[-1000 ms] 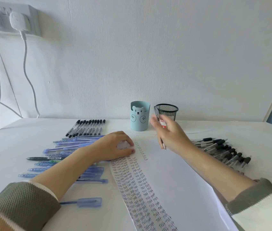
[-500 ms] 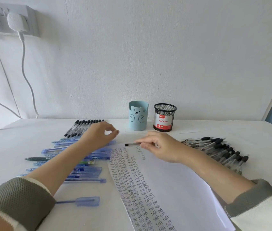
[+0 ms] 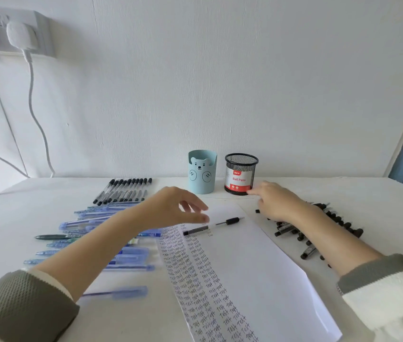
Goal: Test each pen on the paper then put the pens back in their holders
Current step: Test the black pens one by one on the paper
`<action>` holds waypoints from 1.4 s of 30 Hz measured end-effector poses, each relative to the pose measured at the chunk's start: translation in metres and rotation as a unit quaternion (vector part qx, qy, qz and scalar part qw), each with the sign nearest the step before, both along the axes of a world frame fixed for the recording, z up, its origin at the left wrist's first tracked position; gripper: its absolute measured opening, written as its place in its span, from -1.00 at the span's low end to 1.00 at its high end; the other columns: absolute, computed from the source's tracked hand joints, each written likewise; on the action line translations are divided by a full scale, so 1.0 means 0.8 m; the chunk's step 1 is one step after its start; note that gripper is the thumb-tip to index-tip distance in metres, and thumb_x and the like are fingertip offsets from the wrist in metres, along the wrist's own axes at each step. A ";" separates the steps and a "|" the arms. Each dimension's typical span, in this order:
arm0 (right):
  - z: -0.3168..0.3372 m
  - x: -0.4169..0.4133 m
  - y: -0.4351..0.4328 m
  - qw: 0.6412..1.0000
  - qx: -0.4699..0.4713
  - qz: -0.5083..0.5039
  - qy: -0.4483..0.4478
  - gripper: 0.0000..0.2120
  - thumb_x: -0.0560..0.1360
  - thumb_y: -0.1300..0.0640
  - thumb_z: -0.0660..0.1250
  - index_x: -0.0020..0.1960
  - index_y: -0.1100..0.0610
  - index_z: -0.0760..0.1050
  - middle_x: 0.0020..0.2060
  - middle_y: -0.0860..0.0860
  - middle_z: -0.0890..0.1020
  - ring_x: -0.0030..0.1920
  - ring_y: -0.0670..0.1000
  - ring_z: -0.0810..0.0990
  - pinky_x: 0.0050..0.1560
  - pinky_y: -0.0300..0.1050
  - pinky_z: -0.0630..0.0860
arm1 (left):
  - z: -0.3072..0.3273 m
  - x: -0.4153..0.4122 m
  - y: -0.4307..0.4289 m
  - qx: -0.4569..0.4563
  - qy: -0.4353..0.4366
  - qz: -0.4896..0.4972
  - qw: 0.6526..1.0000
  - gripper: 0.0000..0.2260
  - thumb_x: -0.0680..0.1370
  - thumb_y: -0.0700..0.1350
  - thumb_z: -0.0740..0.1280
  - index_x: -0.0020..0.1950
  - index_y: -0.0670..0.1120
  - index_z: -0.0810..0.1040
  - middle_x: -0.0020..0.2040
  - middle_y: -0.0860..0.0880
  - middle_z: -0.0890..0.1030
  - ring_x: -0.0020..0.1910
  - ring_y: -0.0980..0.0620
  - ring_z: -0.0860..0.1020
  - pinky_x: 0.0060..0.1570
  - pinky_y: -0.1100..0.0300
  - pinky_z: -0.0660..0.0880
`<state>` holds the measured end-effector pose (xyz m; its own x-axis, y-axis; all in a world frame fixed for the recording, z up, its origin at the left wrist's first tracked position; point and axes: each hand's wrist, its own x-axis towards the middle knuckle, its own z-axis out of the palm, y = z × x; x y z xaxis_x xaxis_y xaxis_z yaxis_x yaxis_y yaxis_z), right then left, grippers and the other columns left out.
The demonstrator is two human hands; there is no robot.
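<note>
A white paper [image 3: 257, 255] with columns of handwritten "test" lies in the middle of the table. A black pen [image 3: 210, 227] lies loose across its far end. My left hand [image 3: 175, 208] hovers just left of that pen, fingers loosely curled and holding nothing. My right hand [image 3: 277, 203] rests on the near end of a pile of black pens [image 3: 319, 230] at the right, its index finger close to the foot of the black mesh holder [image 3: 241, 175]. A light blue bear holder [image 3: 202, 178] stands beside the mesh one.
A neat row of black pens [image 3: 123, 191] lies at the back left, with several blue pens [image 3: 91, 223] and one dark green pen [image 3: 52, 236] in front of it. One blue pen [image 3: 118, 292] lies alone near me. Cables [image 3: 32, 99] hang from a wall socket.
My right hand laid the black pen on the paper and moved right to the black pile. My left hand lifted off the paper, swung left, then came back toward the pen.
</note>
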<state>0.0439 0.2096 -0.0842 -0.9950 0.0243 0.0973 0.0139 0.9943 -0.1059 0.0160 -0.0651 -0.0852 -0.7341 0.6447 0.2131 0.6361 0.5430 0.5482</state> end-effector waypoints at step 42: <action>0.034 0.031 -0.070 0.846 -0.487 0.156 0.150 -0.69 0.53 0.01 0.41 0.23 -0.01 0.45 -0.26 0.02 0.57 -0.26 -0.13 0.51 -0.14 -0.30 0.45 | -0.011 -0.111 -0.124 -0.120 0.090 0.467 0.871 -0.83 0.49 -0.30 0.24 -0.32 -0.22 0.46 -0.38 -0.12 0.46 -0.44 -0.06 0.40 -0.47 0.23 0.29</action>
<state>0.0688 0.1539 -0.0572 -0.9019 -0.0207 0.4314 -0.4055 0.3844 -0.8294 -0.0727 -0.1641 -0.0943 -0.9311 -0.1754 0.3199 -0.0818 0.9549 0.2855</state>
